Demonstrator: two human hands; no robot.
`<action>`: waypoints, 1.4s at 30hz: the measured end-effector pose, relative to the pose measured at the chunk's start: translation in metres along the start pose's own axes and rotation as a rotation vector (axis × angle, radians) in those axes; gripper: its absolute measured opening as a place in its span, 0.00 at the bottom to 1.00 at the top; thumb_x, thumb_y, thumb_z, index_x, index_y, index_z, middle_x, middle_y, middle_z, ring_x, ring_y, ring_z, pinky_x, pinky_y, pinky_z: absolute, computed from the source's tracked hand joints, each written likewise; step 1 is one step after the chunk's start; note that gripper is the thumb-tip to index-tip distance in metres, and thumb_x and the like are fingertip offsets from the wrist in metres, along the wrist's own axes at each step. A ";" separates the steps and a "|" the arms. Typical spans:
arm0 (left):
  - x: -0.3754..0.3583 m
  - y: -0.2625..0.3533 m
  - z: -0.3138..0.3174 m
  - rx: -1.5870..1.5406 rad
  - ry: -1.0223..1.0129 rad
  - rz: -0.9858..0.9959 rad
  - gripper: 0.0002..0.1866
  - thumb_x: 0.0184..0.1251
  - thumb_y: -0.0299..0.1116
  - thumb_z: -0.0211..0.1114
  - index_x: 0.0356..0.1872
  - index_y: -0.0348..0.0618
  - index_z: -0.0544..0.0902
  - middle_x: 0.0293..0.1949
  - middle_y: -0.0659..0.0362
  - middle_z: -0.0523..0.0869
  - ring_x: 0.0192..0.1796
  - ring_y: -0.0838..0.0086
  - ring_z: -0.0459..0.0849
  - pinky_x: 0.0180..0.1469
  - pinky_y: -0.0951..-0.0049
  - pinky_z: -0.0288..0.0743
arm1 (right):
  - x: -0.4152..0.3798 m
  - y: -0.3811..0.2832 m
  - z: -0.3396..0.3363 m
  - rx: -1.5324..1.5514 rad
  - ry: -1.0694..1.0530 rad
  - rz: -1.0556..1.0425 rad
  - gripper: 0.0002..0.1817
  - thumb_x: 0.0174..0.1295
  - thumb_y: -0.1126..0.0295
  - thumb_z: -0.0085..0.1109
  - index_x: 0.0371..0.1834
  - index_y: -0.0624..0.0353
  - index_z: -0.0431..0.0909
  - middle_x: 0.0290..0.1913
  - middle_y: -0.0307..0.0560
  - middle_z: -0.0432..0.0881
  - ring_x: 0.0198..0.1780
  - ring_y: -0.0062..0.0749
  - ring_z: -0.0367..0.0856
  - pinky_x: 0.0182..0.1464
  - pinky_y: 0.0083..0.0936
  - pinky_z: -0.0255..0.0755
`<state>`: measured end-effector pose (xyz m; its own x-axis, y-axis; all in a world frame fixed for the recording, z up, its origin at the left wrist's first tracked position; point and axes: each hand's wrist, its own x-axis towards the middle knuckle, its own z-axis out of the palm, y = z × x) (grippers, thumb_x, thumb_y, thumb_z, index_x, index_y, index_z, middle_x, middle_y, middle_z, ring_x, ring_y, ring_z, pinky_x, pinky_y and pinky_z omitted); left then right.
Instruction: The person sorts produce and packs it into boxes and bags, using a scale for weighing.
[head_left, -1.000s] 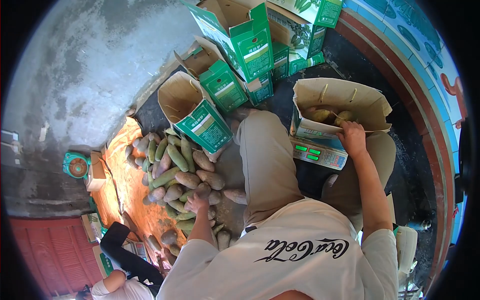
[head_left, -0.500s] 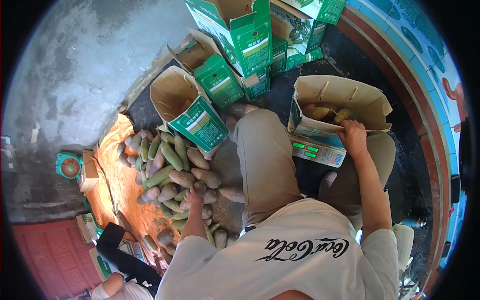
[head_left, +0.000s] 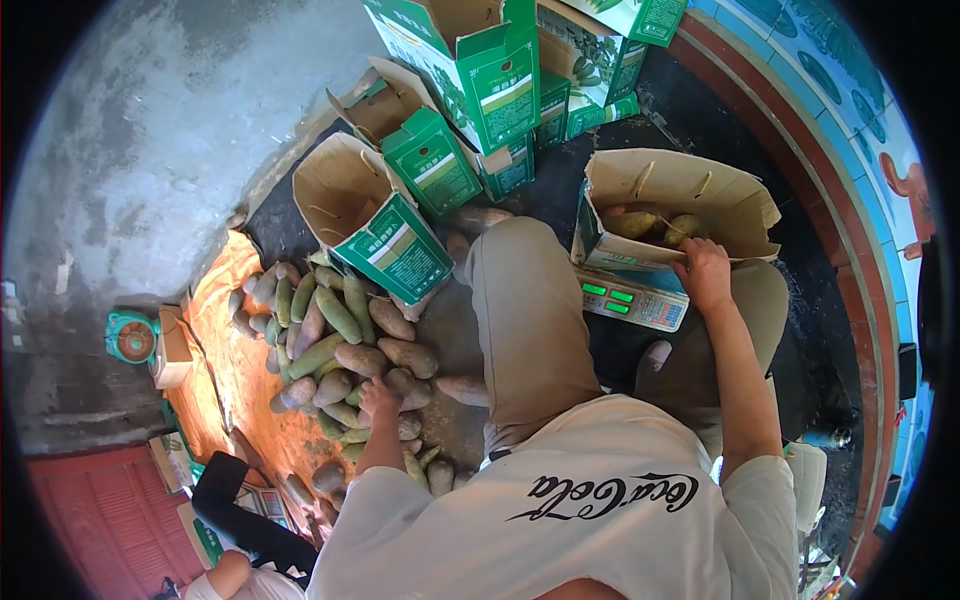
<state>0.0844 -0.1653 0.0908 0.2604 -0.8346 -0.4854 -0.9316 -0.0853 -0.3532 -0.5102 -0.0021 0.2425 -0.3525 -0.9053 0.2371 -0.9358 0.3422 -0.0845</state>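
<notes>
My left hand reaches down onto the pile of radishes, its fingers stretched against them and their tips partly hidden. Right beside it lies a brownish radish; green radishes and more soil-brown ones are heaped around. On the other side, my right hand is closed over the near rim of an open cardboard box. Inside that box are a few radishes. The box stands on a digital scale with lit green displays, whose digits I cannot read.
An open green box stands just beyond the pile, with several more green boxes stacked behind. Orange sheeting lies under part of the heap. A small green fan sits at left. Another person's arm shows at lower left.
My left hand has shifted slightly left and toward me, and the brownish radish beside it sits a little lower. My right hand stays on the box rim.
</notes>
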 end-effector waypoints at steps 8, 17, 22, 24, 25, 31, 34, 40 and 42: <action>-0.001 -0.008 0.002 0.054 -0.115 -0.042 0.35 0.51 0.40 0.72 0.62 0.54 0.67 0.62 0.53 0.70 0.66 0.58 0.68 0.63 0.58 0.66 | 0.000 0.000 -0.001 0.006 0.001 -0.002 0.15 0.42 0.65 0.72 0.31 0.55 0.77 0.33 0.45 0.79 0.39 0.41 0.78 0.44 0.36 0.69; -0.005 -0.033 0.031 0.092 -0.075 -0.016 0.38 0.50 0.46 0.74 0.63 0.52 0.67 0.60 0.53 0.75 0.65 0.56 0.71 0.63 0.57 0.67 | -0.001 0.001 0.001 0.019 0.006 0.012 0.15 0.42 0.65 0.72 0.31 0.54 0.76 0.33 0.44 0.80 0.40 0.41 0.78 0.44 0.36 0.69; -0.010 -0.048 0.039 -0.024 -0.198 0.018 0.47 0.44 0.54 0.76 0.64 0.46 0.64 0.59 0.49 0.78 0.61 0.57 0.78 0.60 0.58 0.72 | 0.000 0.001 0.000 0.014 -0.017 0.023 0.15 0.42 0.65 0.72 0.31 0.54 0.76 0.33 0.44 0.80 0.40 0.40 0.78 0.44 0.36 0.69; -0.023 -0.050 0.053 -0.194 -0.227 0.022 0.46 0.42 0.55 0.76 0.62 0.41 0.68 0.55 0.46 0.80 0.59 0.58 0.80 0.59 0.60 0.74 | 0.000 0.001 0.001 0.015 -0.015 0.023 0.15 0.42 0.65 0.72 0.31 0.54 0.76 0.33 0.44 0.80 0.40 0.40 0.78 0.44 0.37 0.69; -0.029 -0.046 0.057 -0.281 -0.241 0.025 0.46 0.41 0.55 0.76 0.60 0.38 0.70 0.54 0.45 0.82 0.58 0.58 0.81 0.58 0.61 0.75 | 0.000 0.002 0.002 0.009 -0.015 0.023 0.15 0.42 0.65 0.72 0.31 0.54 0.76 0.33 0.44 0.80 0.40 0.40 0.78 0.44 0.37 0.69; -0.023 -0.025 0.097 -0.721 -0.238 -0.119 0.33 0.42 0.50 0.77 0.44 0.31 0.82 0.40 0.44 0.86 0.44 0.56 0.87 0.45 0.63 0.79 | 0.000 0.001 0.002 0.008 0.008 0.007 0.15 0.42 0.65 0.71 0.31 0.54 0.77 0.32 0.44 0.80 0.39 0.40 0.79 0.43 0.37 0.69; -0.062 -0.004 0.059 -1.053 -0.318 -0.165 0.25 0.48 0.47 0.74 0.36 0.33 0.82 0.28 0.51 0.84 0.22 0.65 0.82 0.24 0.65 0.72 | 0.000 0.003 0.004 0.004 0.015 0.005 0.15 0.42 0.65 0.71 0.31 0.54 0.77 0.32 0.44 0.81 0.39 0.39 0.79 0.43 0.36 0.69; -0.092 0.014 0.024 -1.044 -0.574 -0.184 0.18 0.56 0.43 0.70 0.17 0.47 0.72 0.13 0.63 0.70 0.09 0.81 0.58 0.13 0.70 0.46 | -0.003 0.003 0.006 -0.012 -0.008 0.019 0.15 0.43 0.64 0.72 0.31 0.54 0.77 0.33 0.44 0.81 0.40 0.39 0.79 0.43 0.36 0.69; -0.074 0.004 0.041 -0.989 -0.666 -0.147 0.19 0.54 0.47 0.72 0.25 0.40 0.78 0.16 0.59 0.76 0.12 0.75 0.70 0.16 0.72 0.61 | -0.004 0.004 0.005 -0.013 -0.015 0.019 0.14 0.44 0.63 0.71 0.31 0.54 0.77 0.33 0.44 0.81 0.40 0.39 0.79 0.43 0.36 0.68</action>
<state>0.0713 -0.0820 0.0926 0.1885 -0.3612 -0.9132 -0.5970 -0.7805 0.1855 -0.5123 0.0013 0.2360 -0.3708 -0.9020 0.2213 -0.9287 0.3629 -0.0767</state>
